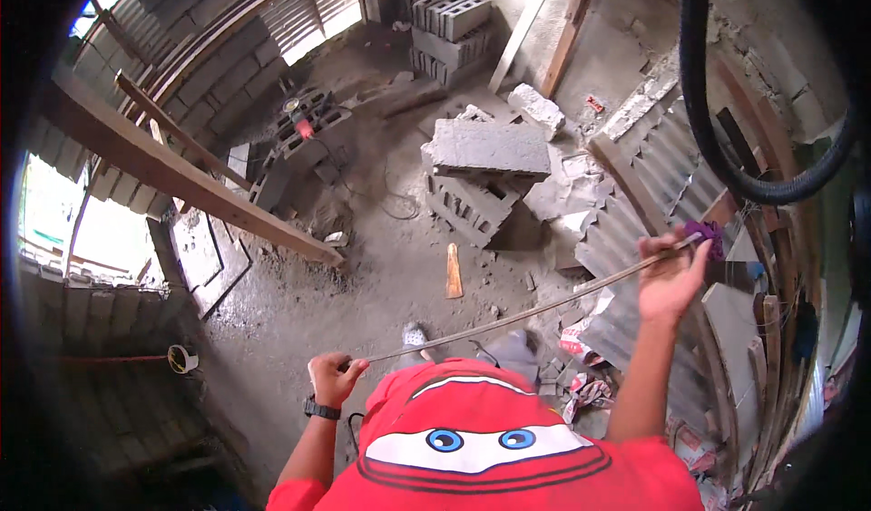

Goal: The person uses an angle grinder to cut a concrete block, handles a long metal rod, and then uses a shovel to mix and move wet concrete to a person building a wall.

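One thin, bowed strip (544,307) runs from seven to three o'clock, left hand (336,379) pinching the lower end, right hand (671,280) gripping it beside a purple bundle (708,239), spread apart apparently to steady its whole length

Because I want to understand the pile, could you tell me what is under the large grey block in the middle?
Under the grey block, a hollow concrete block shows, its openings visible. Most of its top and whatever lies beneath it are covered.
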The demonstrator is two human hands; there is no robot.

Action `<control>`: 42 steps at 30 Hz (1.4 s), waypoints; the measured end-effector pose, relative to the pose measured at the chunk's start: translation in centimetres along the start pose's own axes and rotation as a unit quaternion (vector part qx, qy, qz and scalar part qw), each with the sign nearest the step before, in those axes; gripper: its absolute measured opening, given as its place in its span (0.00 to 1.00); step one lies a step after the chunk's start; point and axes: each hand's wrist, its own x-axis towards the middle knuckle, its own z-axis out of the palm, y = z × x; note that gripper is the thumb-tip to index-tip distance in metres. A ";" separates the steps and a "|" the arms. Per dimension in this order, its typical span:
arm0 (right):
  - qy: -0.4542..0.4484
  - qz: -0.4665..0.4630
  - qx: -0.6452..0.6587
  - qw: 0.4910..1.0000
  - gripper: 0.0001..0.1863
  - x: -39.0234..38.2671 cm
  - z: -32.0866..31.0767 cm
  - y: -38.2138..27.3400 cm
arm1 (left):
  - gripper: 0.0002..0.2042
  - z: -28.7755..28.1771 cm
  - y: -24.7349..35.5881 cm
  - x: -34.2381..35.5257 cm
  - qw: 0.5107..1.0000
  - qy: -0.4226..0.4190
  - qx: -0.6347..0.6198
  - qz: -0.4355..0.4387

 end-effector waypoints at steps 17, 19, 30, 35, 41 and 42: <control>-0.357 -0.112 0.053 0.926 0.14 10.2 12.4 -4.9 | 0.25 5.9 15.4 26.6 0.911 -0.215 -0.267 0.231; -0.373 -0.107 0.054 0.920 0.14 13.4 13.6 -3.4 | 0.23 8.1 17.8 30.7 0.909 -0.229 -0.252 0.240; -0.333 -0.324 -0.223 0.857 0.17 24.4 21.2 -1.2 | 0.28 17.4 25.1 49.8 0.906 -0.214 -0.310 0.192; -0.210 -0.443 -0.302 0.817 0.11 25.9 23.4 -4.3 | 0.27 15.9 29.2 55.3 0.889 -0.142 -0.344 0.266; -0.175 -0.503 -0.325 0.782 0.20 25.1 28.3 -3.8 | 0.28 15.9 30.2 60.0 0.873 -0.104 -0.387 0.279; -0.107 -0.532 -0.366 0.756 0.18 25.1 28.9 -2.1 | 0.28 16.1 29.9 60.7 0.870 -0.109 -0.393 0.278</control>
